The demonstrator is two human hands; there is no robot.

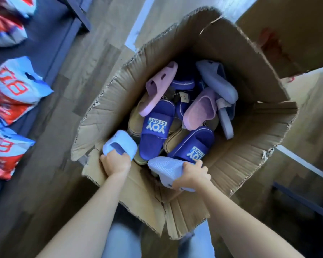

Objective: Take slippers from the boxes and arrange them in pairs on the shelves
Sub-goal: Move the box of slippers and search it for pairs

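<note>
An open cardboard box (241, 127) stands on the floor below me, with several slippers inside. My left hand (115, 162) grips a light blue slipper (120, 144) at the box's near left edge. My right hand (192, 176) grips a second light blue slipper (167, 170), sole up, at the near side. Deeper in the box lie two dark blue slides with "TOY STORY" patches (155, 131) (192, 146), two pink slippers (158, 86) (201, 108), tan slippers (136, 118) and more light blue ones (218, 82).
Dark shelves (50, 43) on the left hold red, white and blue plastic bags (13, 90). Another cardboard box (287, 30) stands at the upper right. Wood-pattern floor (63, 127) surrounds the box. My legs (123, 241) are just behind the box's near flaps.
</note>
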